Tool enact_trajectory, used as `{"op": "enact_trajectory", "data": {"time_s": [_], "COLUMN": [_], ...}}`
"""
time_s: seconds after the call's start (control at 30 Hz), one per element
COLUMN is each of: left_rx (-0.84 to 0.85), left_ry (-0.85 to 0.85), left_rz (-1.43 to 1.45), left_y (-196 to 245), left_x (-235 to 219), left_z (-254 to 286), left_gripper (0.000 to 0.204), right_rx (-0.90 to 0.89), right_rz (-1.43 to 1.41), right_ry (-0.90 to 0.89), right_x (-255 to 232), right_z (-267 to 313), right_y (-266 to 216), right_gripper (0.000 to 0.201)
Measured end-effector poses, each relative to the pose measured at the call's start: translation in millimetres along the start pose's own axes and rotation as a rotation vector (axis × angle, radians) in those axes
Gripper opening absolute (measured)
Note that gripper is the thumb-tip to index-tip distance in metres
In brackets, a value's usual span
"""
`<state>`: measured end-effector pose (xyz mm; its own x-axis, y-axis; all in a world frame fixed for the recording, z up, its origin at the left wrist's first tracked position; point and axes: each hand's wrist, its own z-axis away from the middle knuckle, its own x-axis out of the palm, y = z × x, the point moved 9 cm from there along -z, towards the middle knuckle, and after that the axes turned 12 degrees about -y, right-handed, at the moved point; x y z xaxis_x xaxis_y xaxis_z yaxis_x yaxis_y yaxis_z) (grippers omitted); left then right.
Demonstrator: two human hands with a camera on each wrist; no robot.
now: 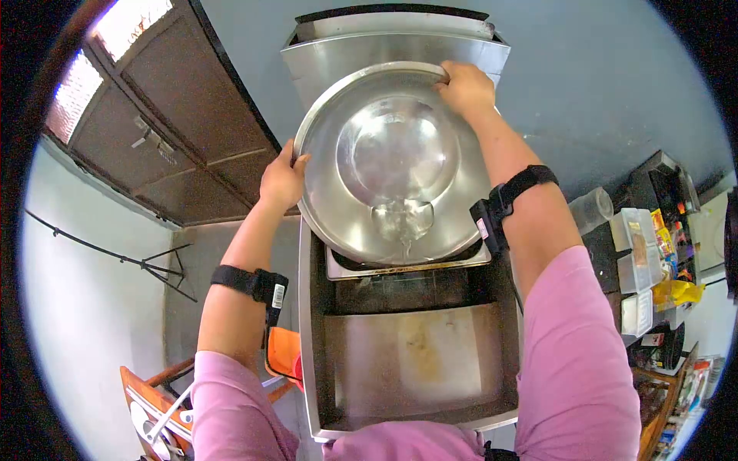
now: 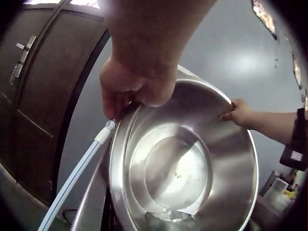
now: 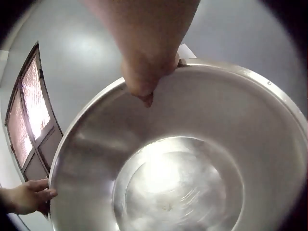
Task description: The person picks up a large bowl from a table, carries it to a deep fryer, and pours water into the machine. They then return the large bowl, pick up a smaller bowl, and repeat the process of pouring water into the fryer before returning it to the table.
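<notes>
Stainless steel spans the gap between the two sets of fingers: a wide basin [image 1: 319,165], tipped so that its near edge, below both hands, sits lower than the far one. The left hand [image 1: 283,183] has its fingers clamped on the rim at the left side; the right hand [image 1: 467,91] clamps the rim too, farther away and to the right of the left fingers. Clear liquid [image 1: 403,220], probably water, gathers on the near wall, lower than both sets of fingers and between them, with a thin trail toward the lip (whether any runs over, I cannot tell). Beneath that low edge, nearer than the fingers, lies a hob tray [image 1: 407,271] in a steel stand [image 1: 309,338]; whether basin and tray touch is hidden.

A spill seems the likeliest trouble. Neither hand grips the low edge, where the liquid collects, so a little more tilt could send it over onto the tray. If the rim is wet, it might slide or twist in the fingers, and with the two grips at unequal reach the basin could roll sideways. A white-and-blue tube [image 2: 80,171], its end close under the left fingers in the left wrist view, might also snag on a sudden swing.
</notes>
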<state>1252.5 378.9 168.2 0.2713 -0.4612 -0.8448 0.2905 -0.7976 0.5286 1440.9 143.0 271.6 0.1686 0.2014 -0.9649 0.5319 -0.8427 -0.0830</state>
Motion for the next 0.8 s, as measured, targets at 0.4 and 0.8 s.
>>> {"op": "enact_trajectory", "data": {"time_s": [0.4,0.8], "left_rx": [-0.044,0.182], "left_ry": [-0.008,0.132], "left_rz": [0.324,0.161], "left_y": [-29,7], "left_x": [29,-22], "left_z": [30,-28], "left_gripper": [0.041,0.041], "right_rx": [0.388,0.001], "right_rz": [-0.182,0.003], "right_ry": [-0.108,-0.07], "right_x": [66,-2], "right_z": [80,88], "right_y": [106,62], "right_gripper": [0.037,0.059]}}
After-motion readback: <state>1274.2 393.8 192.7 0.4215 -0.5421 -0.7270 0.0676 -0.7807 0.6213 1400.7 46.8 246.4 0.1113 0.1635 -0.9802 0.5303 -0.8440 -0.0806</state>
